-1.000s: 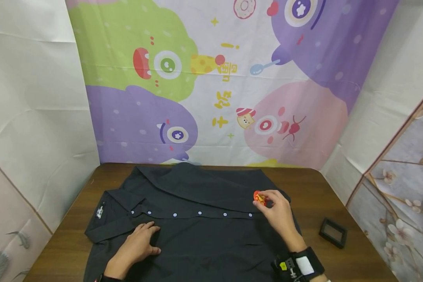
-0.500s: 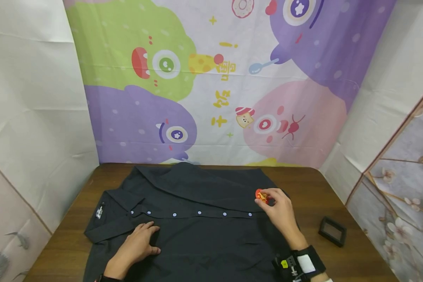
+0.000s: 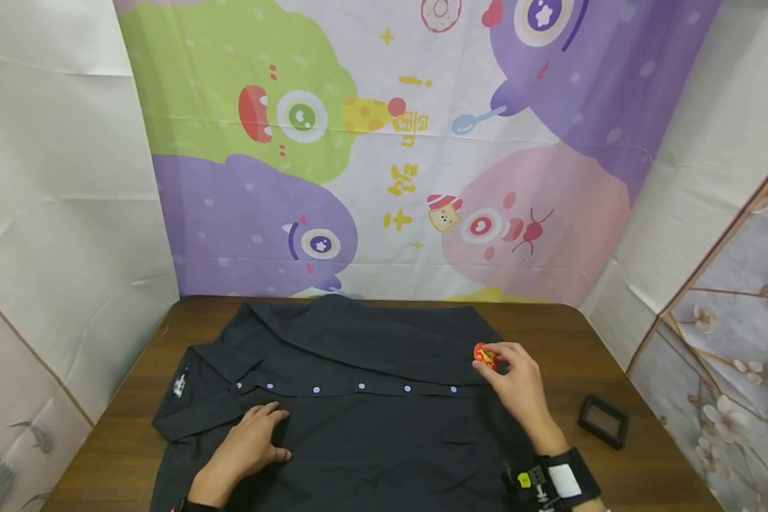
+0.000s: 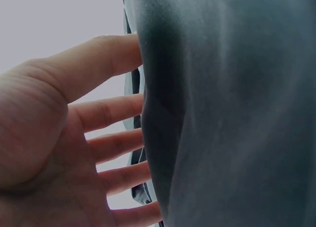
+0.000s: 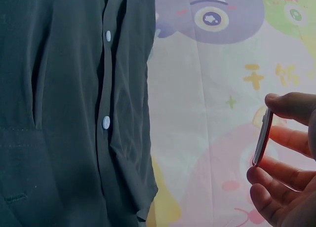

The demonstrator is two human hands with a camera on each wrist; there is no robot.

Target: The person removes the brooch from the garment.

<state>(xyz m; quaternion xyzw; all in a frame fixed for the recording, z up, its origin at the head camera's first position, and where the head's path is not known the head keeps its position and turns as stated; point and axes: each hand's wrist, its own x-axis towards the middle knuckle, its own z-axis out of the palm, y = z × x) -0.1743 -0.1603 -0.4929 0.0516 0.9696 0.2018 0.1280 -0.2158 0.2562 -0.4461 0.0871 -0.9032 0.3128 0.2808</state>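
A dark button-front shirt lies spread over the table, its row of light buttons running across and its collar to the left. Fingers spread, my left hand rests on the fabric below the button row; the left wrist view shows its fingertips against the cloth. Above the shirt's right part, my right hand pinches a small, flat red-and-gold disc between thumb and fingers. In the right wrist view the disc appears nearly edge-on, thin, with a greyish side and a red side.
A small black rectangular frame lies on the brown wooden table to the right of the shirt. Behind the table hangs a cartoon-printed cloth, with white sheeting at the left.
My right hand has drifted slightly to the right with the red-and-gold disc in its fingers. The left hand and the shirt stay as they were.
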